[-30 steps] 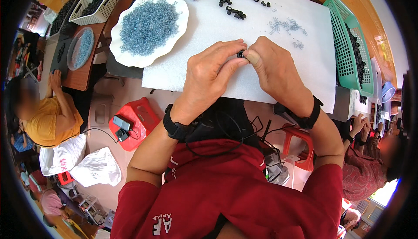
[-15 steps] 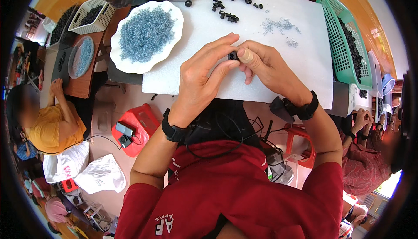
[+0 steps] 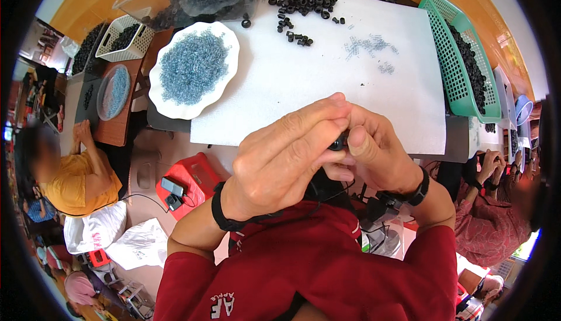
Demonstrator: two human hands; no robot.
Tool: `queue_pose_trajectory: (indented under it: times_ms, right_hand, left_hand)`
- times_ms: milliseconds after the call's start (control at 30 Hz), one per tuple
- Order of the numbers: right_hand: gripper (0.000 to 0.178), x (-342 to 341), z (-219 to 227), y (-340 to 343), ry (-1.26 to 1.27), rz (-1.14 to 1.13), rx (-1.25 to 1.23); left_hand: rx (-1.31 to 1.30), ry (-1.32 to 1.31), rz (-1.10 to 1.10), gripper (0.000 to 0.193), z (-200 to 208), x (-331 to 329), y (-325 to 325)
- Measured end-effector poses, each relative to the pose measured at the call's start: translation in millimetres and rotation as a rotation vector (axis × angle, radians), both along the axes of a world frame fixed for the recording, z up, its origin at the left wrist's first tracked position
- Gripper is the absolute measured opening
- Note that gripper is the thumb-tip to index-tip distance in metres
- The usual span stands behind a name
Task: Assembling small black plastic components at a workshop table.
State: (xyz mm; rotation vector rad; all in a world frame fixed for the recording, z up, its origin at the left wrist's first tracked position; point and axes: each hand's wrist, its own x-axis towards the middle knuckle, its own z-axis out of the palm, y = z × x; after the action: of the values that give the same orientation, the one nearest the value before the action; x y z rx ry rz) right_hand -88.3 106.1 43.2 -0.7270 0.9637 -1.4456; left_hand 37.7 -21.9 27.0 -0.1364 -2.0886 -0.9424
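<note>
Near the front edge of the table, my left hand (image 3: 286, 157) and my right hand (image 3: 377, 148) meet fingertip to fingertip. Between them a small round black part (image 3: 338, 142) is pinched, partly covered by the fingers of both hands. Beyond my hands, a white sheet (image 3: 280, 96) covers the tabletop. Several loose black parts (image 3: 304, 2) lie on its far side, some round and some spool-shaped. Small bluish pieces that look like springs (image 3: 371, 45) are scattered to their right. A scalloped white plate (image 3: 156, 96) heaped with the same pieces stands to the left.
A clear bin (image 3: 169, 2) of black parts stands at the far left. Along the right edge is a green basket (image 3: 461, 72) holding more. A red stool (image 3: 196, 172) stands on the floor at left. People sit at tables on both sides.
Both hands have come nearer to my body, bringing the black part with them, and the left fingers cover more of it. The view has shifted slightly.
</note>
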Motion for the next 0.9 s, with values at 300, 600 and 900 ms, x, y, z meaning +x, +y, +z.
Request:
queue_pose_trajectory:
  times_ms: [300,600,900]
  right_hand:
    - [0.040,-20.3,8.7,-8.3,0.044,0.019,0.143]
    - [0.051,-36.2,-11.4,-21.8,0.186,-0.110,0.179]
    - [0.047,-40.9,-25.9,-15.7,0.812,-0.254,0.073]
  left_hand:
    - [-0.026,0.014,0.038,0.031,-2.3,-15.7,-7.5]
    - [0.327,-0.056,0.060,0.026,-30.5,-28.0,-5.6]
    - [0.130,-0.041,0.147,0.025,-37.7,-29.7,-9.2]
